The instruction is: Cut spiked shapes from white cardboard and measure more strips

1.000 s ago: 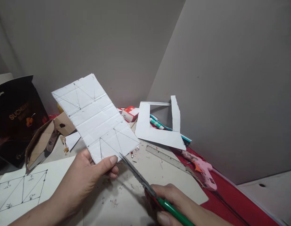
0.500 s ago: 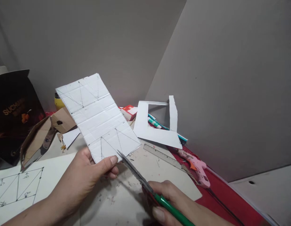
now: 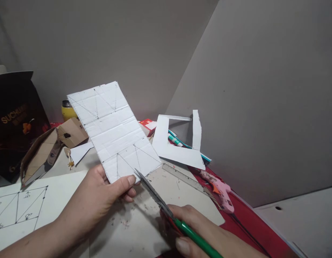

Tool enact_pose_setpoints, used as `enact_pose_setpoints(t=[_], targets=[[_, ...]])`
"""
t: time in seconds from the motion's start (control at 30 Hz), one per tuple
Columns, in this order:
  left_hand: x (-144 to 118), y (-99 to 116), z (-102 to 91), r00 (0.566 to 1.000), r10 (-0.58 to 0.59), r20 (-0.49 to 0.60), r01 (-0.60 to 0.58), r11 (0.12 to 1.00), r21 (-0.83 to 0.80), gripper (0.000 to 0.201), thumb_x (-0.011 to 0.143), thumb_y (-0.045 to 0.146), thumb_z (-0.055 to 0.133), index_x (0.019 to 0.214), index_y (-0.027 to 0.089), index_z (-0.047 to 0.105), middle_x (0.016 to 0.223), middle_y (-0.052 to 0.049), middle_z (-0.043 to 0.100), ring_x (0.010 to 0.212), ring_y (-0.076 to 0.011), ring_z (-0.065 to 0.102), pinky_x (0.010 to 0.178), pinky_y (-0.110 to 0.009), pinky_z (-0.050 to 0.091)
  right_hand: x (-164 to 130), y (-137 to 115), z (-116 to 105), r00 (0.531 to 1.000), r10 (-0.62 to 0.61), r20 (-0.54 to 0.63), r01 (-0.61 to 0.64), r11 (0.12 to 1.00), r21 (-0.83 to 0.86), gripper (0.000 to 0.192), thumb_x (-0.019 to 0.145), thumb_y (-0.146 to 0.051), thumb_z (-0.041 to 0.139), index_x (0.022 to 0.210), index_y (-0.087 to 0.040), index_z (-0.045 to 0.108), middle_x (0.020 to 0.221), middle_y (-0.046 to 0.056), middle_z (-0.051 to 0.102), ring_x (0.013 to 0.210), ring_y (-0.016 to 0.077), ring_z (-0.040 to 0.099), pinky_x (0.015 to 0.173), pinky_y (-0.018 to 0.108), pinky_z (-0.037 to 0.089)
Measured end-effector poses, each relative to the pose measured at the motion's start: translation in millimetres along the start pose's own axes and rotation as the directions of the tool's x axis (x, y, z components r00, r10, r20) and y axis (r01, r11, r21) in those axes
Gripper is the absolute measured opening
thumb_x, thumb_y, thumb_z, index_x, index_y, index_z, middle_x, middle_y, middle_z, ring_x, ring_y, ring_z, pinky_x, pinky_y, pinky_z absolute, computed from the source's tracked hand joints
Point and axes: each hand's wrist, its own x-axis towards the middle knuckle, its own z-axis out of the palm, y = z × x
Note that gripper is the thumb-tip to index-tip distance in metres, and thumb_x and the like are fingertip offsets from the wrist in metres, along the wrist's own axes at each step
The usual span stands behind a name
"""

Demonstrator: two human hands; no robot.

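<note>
Between the thumb and fingers of my left hand (image 3: 109, 186) is the lower edge of a white cardboard sheet (image 3: 112, 132), held up at a tilt. Pencilled triangles run across its top and bottom bands, with creases across the middle. My right hand (image 3: 192, 225) is closed round green-handled scissors (image 3: 157, 199). Their blade tips lie over the sheet's lower edge, just right of my left thumb. Whether the blades bite into the cardboard, I cannot tell.
A white cut-out frame (image 3: 179, 156), a clear ruler (image 3: 182, 175) and a pink glue gun (image 3: 222, 195) lie to the right. Leftward are a drawn paper plan (image 3: 61, 190), brown cardboard pieces (image 3: 73, 132), a yellow jar (image 3: 67, 113) and a dark bag (image 3: 15, 125). Scraps litter the table.
The top of the sheet has shifted slightly right and up. My grip and the scissors stay nearly the same; the view has moved a little.
</note>
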Motion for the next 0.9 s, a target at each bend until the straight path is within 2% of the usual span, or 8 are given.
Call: enact_pose_setpoints(t=[0.1, 0.27, 0.43, 0.67, 0.9], targets=[[0, -1, 0.3, 1.000, 0.000, 0.010, 0.000, 1.000, -0.016, 0.015, 0.078, 0.029, 0.071, 0.069, 0.018, 0.065, 0.059, 0.002, 0.069, 0.056, -0.0120, 0.061, 0.058, -0.022, 0.049, -1, 7, 1, 0.998, -0.059, -0.015, 0.059, 0.998, 0.004, 0.059, 0.089, -0.062, 0.040, 0.123, -0.017, 0.056, 0.103, 0.016, 0.063, 0.094, 0.0289, 0.063, 0.082, 0.042, 0.054], [0, -4, 0.7, 1.000, -0.006, 0.012, 0.006, 1.000, 0.002, 0.019, 0.079, 0.032, 0.070, 0.069, 0.017, 0.064, 0.061, 0.001, 0.070, 0.057, -0.0118, 0.062, 0.059, -0.022, 0.049, 1, -2, 0, 1.000, -0.012, -0.008, 0.012, 1.000, 0.021, 0.056, 0.088, -0.063, 0.042, 0.116, -0.018, 0.061, 0.101, 0.014, 0.065, 0.092, 0.0281, 0.063, 0.081, 0.038, 0.054], [0, -7, 1.1, 1.000, -0.009, 0.016, 0.009, 1.000, 0.011, 0.018, 0.079, 0.033, 0.069, 0.070, 0.018, 0.064, 0.062, 0.001, 0.070, 0.059, -0.0126, 0.063, 0.060, -0.023, 0.048, 4, -8, 0, 0.998, 0.005, -0.066, -0.005, 1.000, 0.001, 0.051, 0.086, -0.061, 0.048, 0.110, -0.019, 0.063, 0.096, 0.012, 0.066, 0.089, 0.0270, 0.063, 0.080, 0.035, 0.054], [-1, -9, 0.6, 1.000, -0.010, 0.015, 0.010, 1.000, 0.007, 0.016, 0.080, 0.032, 0.069, 0.072, 0.018, 0.064, 0.062, 0.002, 0.071, 0.059, -0.0125, 0.064, 0.061, -0.023, 0.049, 6, -15, -1, 0.998, -0.039, -0.046, 0.038, 0.999, -0.014, 0.056, 0.089, -0.065, 0.035, 0.100, -0.018, 0.062, 0.091, 0.012, 0.064, 0.085, 0.0257, 0.063, 0.078, 0.037, 0.055], [-1, -8, 2.3, 0.999, 0.013, 0.032, -0.011, 0.999, -0.051, 0.013, 0.078, 0.028, 0.070, 0.072, 0.018, 0.064, 0.060, 0.003, 0.069, 0.057, -0.0122, 0.063, 0.058, -0.022, 0.049, 3, -11, 2, 0.998, -0.020, -0.057, 0.022, 0.999, 0.035, 0.057, 0.088, -0.065, 0.040, 0.107, -0.016, 0.063, 0.097, 0.013, 0.065, 0.088, 0.0264, 0.063, 0.079, 0.036, 0.055]])
